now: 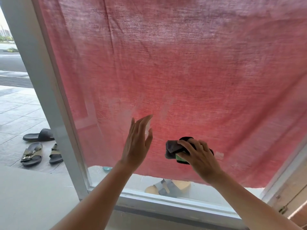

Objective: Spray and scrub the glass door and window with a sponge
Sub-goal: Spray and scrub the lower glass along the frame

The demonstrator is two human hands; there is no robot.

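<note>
Hands in view: 2, both raised at the lower part of the glass door.

Right hand: fingers curled, clamped on 1 sponge. Only its green edge shows. 1 dark cloth is bunched over the sponge in the same grip. The bundle sits at the pane; contact with the glass cannot be told.

Left hand: edge-on, fingers pointing up. 1 pale translucent object shows between the fingers. What it is cannot be told, nor whether the fingers close round it.

Behind the pane: 1 red curtain, covering most of it. Pale smears on the glass above the left hand.

White door frame: 1, to the left.

Outside on the paving, footwear count 3: 1 black slide and 2 strapped sandals.
</note>
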